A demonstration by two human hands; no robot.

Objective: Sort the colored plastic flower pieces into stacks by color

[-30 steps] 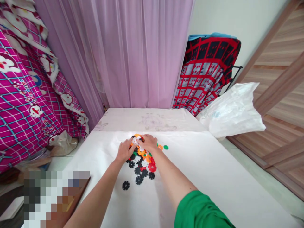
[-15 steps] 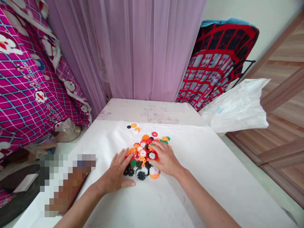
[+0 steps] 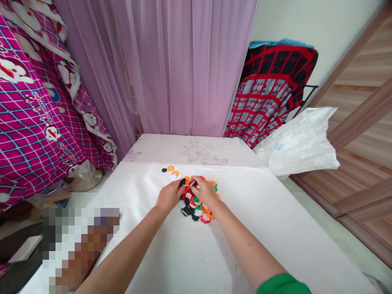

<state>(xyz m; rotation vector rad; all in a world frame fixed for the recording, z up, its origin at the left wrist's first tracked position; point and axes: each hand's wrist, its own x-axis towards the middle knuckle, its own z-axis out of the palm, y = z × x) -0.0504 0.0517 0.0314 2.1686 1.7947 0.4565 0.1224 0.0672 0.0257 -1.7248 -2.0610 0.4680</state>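
A heap of small flower-shaped plastic discs point(image 3: 197, 208) in red, orange, black, white and green lies on the white table cover point(image 3: 190, 253). My left hand point(image 3: 168, 197) is closed in a pinch at the heap's far left, fingertips on a black disc. My right hand point(image 3: 204, 191) is also pinched, and a thin white piece spans between the two hands' fingertips. Three loose discs point(image 3: 170, 168) lie just beyond the heap.
A pink curtain point(image 3: 171, 65) hangs behind the table. A pink patterned blanket point(image 3: 33, 106) is at the left, a red and black cloth point(image 3: 269, 90) over a rack at the back right. A white plastic bag point(image 3: 301, 141) lies at the table's right edge, by a wooden door point(image 3: 364, 130).
Half a second ago both hands lay flat and spread beside the heap; now they have lifted and pinched together over its far side. The heap is more tightly gathered.
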